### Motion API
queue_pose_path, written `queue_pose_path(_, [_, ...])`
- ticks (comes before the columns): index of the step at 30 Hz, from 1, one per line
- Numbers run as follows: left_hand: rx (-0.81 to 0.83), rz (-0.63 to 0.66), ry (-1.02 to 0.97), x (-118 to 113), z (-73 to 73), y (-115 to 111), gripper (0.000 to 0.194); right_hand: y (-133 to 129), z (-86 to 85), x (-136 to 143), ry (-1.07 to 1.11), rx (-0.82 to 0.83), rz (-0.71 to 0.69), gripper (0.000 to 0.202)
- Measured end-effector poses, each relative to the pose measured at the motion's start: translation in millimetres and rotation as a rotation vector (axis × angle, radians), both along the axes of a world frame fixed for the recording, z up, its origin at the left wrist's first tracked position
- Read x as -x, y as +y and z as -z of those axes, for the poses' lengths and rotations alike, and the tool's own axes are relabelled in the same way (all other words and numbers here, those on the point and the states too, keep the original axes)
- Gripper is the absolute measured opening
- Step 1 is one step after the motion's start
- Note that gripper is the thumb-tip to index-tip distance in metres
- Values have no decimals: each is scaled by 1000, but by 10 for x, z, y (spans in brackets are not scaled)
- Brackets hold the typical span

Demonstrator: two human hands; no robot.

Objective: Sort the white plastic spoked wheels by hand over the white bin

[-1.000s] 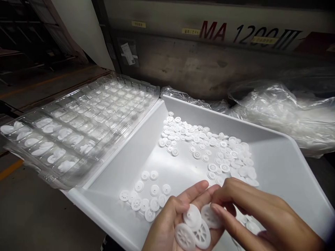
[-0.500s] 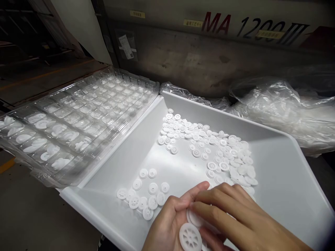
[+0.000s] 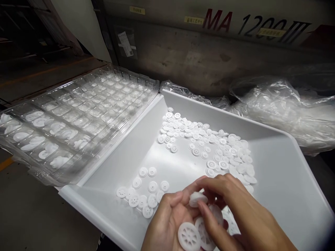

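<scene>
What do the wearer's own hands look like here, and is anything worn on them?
The left hand and right hand are both bare, with no glove in sight. No ring shows on the fingers in view, though some are partly hidden. No sleeve or cuff appears before the picture's lower edge, and I see no clear markings.

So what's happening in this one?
A person's cupped left hand holds white wheels, and the right hand pinches a white disc above that palm. Both hands are over a pale grey bin, where more wheels lie in a small near-left group and a larger spread towards the far and right sides. Left of the bin, a clear compartment tray has white pieces in its near-left pockets.
</scene>
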State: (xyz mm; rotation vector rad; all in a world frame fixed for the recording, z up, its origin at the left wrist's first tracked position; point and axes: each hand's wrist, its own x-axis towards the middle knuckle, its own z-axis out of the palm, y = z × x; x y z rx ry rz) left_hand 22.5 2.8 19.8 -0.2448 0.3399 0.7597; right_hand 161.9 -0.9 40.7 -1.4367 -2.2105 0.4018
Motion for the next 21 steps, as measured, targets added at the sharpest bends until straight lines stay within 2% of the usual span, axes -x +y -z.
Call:
queue_pose_path(5, [22,25,25,69,-6,-3,50,32,23,-51,24,-32,-23,6])
queue_pose_path(9, [64,53,48,103,-22,6,49,-14,-35,-28,119,100,65,18])
queue_pose_path(13, [72,48,37,74,-33,4,56,-51,-88,-10,211,183,114,18])
queue_pose_path(17, [90,24,51,53,-52,4,63,-44,-96,-59,188,158,68,15])
queue_pose_path(21, [118,37,52,77,-81,25,60,-55,-79,-144,74,169,-34,13])
